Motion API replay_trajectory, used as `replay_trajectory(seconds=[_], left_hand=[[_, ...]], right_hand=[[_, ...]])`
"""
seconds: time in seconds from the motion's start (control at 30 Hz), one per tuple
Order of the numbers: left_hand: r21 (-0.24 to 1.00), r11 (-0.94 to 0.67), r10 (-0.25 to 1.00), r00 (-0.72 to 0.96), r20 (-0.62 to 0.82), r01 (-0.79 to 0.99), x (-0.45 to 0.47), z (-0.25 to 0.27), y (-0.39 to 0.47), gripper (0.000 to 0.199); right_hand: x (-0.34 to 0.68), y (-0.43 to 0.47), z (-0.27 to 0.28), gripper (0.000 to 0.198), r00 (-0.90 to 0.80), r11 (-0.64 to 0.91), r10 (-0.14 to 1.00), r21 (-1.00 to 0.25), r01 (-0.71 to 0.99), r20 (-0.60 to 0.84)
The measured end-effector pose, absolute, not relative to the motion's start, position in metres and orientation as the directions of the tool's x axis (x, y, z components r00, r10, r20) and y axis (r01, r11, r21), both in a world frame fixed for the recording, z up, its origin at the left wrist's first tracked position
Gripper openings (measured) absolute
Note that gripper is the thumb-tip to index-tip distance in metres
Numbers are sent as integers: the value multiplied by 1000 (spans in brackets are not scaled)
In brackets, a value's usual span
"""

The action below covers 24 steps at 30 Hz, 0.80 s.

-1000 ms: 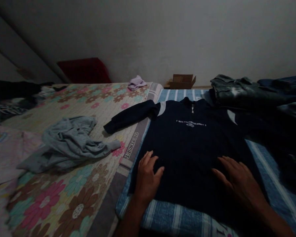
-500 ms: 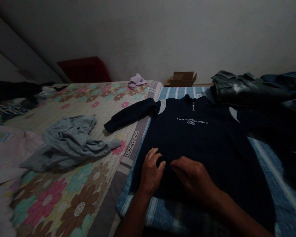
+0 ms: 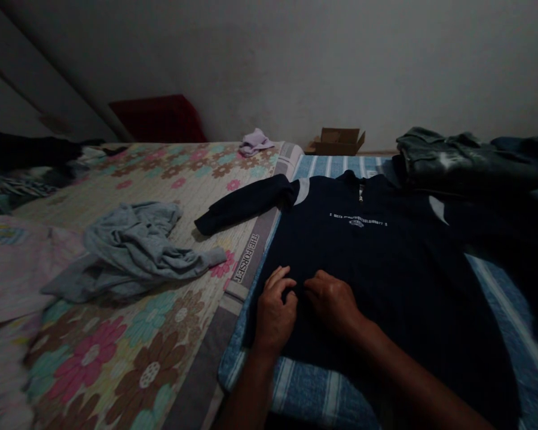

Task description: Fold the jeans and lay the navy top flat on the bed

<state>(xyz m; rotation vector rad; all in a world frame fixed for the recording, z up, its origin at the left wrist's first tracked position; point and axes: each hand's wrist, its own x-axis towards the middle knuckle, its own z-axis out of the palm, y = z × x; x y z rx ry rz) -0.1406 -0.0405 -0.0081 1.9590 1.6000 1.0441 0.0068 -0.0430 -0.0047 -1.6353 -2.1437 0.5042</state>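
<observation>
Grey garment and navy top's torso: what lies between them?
Going from the grey garment to the navy top, the head view shows flowered sheet, grey border lettered THE FORSET, then a blue striped cloth's edge.

The bed I face has a floral cover (image 3: 179, 209) on my left, with a grey border (image 3: 251, 254) lettered "THE FORSET", and a blue striped cloth (image 3: 302, 382) on my right. On the blue cloth I have a navy pullover (image 3: 363, 257) lying front up, its body spread flat, one sleeve crossing the border onto the flowers. Directly on the floral cover I see a crumpled grey garment (image 3: 134, 245), a pale pink one (image 3: 22, 257) nearer me at the left, a small lilac cloth (image 3: 254, 142) by the far edge and a dark heap of clothes (image 3: 31, 149) far left. Folded dark garments (image 3: 461, 164) sit at my far right.
</observation>
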Motion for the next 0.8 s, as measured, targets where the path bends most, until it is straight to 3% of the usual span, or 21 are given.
replay_trajectory(seconds=[0.17,0.37,0.43,0.5,0.57,0.63,0.7,0.8], left_hand=[[798,-218,960,-22,278,562,-143,-6,-39,20],[907,-159,967,-122,222,389,-145,-7,-39,17],[929,-137,969,-146,197,344,-146,-8,-39,16],[948,-109,973,-164,164,300,-147,-9,-38,15],[972,-65,976,-190,109,227,-147,-8,-37,13],[994,-13,975,-218,36,106,-147,-5,-36,11],[998,38,973,-225,-48,-49,-148,-1,-35,10],[967,102,972,-183,-147,-235,-152,7,-33,12]], right_hand=[[0,-41,16,25,-350,331,936,-285,900,-19],[-5,-38,25,25,-405,384,913,-247,890,-40],[0,-36,19,23,-370,349,929,-330,877,-2],[8,-35,14,20,-300,285,952,-517,807,56],[18,-34,10,18,-206,186,976,-750,635,69],[26,-37,10,16,-130,60,992,-906,419,6],[26,-45,14,16,-115,-35,991,-969,246,-65],[12,-67,22,16,-217,-45,974,-993,108,-68]])
